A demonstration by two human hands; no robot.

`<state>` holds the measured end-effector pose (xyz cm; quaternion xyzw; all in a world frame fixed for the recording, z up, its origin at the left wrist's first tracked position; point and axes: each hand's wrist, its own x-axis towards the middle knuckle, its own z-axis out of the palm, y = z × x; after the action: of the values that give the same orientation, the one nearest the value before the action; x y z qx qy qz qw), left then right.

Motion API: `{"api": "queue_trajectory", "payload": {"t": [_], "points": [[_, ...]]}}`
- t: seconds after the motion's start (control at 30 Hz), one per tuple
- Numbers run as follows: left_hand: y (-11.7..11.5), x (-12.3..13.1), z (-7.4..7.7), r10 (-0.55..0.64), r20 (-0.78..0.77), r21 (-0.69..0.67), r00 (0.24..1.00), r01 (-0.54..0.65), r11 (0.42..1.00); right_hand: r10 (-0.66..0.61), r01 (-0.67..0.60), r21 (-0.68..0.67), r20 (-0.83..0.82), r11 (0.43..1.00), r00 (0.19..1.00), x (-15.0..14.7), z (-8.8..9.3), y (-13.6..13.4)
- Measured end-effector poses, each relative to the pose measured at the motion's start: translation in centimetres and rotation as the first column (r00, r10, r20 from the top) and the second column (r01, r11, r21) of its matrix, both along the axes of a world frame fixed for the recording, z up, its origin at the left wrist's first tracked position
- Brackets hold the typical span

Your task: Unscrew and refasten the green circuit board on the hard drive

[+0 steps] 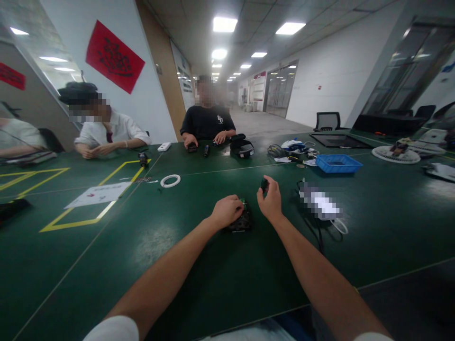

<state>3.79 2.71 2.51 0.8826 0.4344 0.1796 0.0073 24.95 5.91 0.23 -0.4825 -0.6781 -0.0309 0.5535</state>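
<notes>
A dark, flat device (242, 222) with a green circuit board showing on it lies on the green table (199, 265) in front of me. My left hand (227, 210) rests on its upper left part, fingers bent together over the board; whatever they may grip is hidden. Just right of the device and raised a little, my right hand (270, 199) pinches a small dark part (264, 184) between thumb and fingers.
Right of my right hand lies a blurred bright phone (320, 203) with cables. Beyond are a blue tray (338, 164), a cable bundle and a black case (242, 147). A white ring (170, 181) lies left. People sit across the table.
</notes>
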Motion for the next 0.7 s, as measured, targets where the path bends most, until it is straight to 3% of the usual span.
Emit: {"api": "queue_trajectory", "payload": {"t": [0.23,0.7], "points": [[0.07,-0.05,-0.06,-0.017,-0.009,0.000,1.000,0.017,1.000,0.006,-0.006,-0.017,-0.003,1.000,1.000,-0.09,0.18,-0.21],[0.36,-0.13,-0.28,0.058,0.056,-0.043,0.997,-0.056,0.997,0.006,-0.006,-0.015,-0.001,1.000,1.000,0.03,0.01,-0.19]]}}
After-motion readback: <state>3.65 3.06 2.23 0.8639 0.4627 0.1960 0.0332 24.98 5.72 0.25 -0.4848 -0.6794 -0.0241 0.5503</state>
